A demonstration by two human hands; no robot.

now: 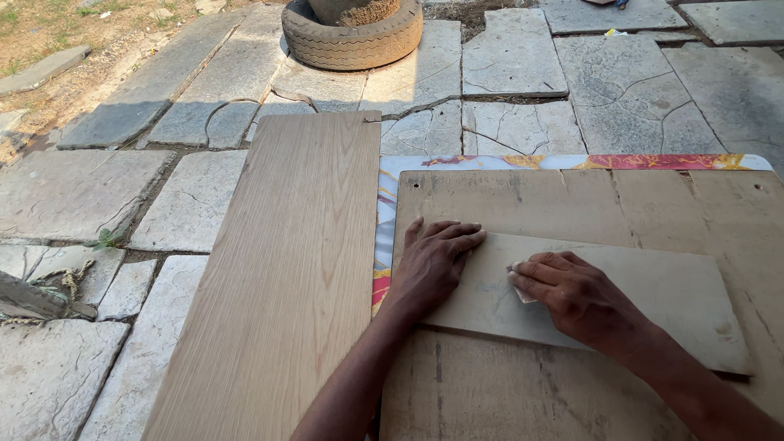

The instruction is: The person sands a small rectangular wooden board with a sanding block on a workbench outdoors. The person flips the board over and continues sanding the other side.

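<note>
Left hand (433, 265) lies open, flat on pale board (653, 294); right hand (576, 296) pinches small white pad (519, 292).

Two hands: left hand (433, 265), right hand (576, 298). Three boards: oak-grain plank (286, 278), large plywood sheet (572, 204), small panel (653, 294). One tyre (351, 41).

a long oak-grain plank (282, 286) lies on the left, running away from the viewer over the paving. beside it sits a large brownish backing board (572, 204) with small holes near its corners, resting on a sheet with a red, yellow and white marbled pattern (653, 162). the ground is cracked grey stone slabs (514, 57). at the top stands an old tyre (351, 41) around a stump-like core. frayed rope (61, 282) lies at the far left, near dry grass (49, 24).
</note>
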